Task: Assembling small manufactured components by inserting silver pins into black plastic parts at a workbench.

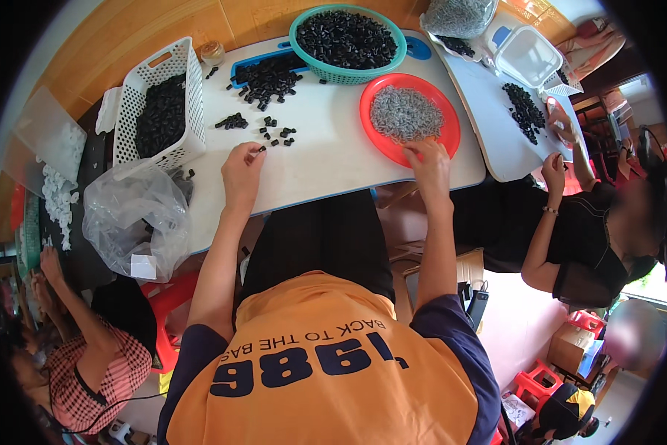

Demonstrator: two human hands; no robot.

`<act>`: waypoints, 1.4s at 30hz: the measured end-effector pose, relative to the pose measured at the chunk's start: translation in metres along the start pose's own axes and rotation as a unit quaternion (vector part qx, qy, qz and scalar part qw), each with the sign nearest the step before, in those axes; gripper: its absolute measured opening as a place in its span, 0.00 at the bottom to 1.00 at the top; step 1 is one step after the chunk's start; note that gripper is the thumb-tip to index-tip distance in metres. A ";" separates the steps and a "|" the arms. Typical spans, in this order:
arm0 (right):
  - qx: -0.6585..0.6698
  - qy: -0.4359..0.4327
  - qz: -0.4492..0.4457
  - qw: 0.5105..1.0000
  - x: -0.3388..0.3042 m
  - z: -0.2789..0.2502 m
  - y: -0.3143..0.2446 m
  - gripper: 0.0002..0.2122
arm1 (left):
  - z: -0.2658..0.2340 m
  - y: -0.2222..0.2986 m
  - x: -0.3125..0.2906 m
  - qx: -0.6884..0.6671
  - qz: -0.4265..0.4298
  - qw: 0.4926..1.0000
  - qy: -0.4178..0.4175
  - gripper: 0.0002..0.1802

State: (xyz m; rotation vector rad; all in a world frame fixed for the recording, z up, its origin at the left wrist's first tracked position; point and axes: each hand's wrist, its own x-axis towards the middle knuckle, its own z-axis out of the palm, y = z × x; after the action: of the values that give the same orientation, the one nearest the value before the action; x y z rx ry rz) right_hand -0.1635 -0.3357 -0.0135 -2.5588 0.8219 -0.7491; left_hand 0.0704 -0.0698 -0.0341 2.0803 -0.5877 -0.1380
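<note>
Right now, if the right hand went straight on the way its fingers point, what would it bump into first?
Most likely the heap of small grey pieces in the red tray; the right hand's fingertips may already touch them, as depth is unclear.

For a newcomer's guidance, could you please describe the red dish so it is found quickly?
On the white table, find the round green basket. Nearer and to its right, by the right hand, lies the red dish; its small pieces are grey, the basket's black.
</note>
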 end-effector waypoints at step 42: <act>0.643 -0.157 0.067 0.747 -0.043 -0.013 -0.163 0.06 | -0.039 0.080 -0.105 -0.543 -0.053 0.823 -0.159 0.15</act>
State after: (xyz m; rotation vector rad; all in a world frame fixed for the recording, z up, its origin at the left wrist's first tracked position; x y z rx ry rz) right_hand -0.1303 -0.1857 0.0576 -1.2638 0.1728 -0.4984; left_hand -0.0373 -0.0268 0.0395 0.9568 -0.4198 -0.7196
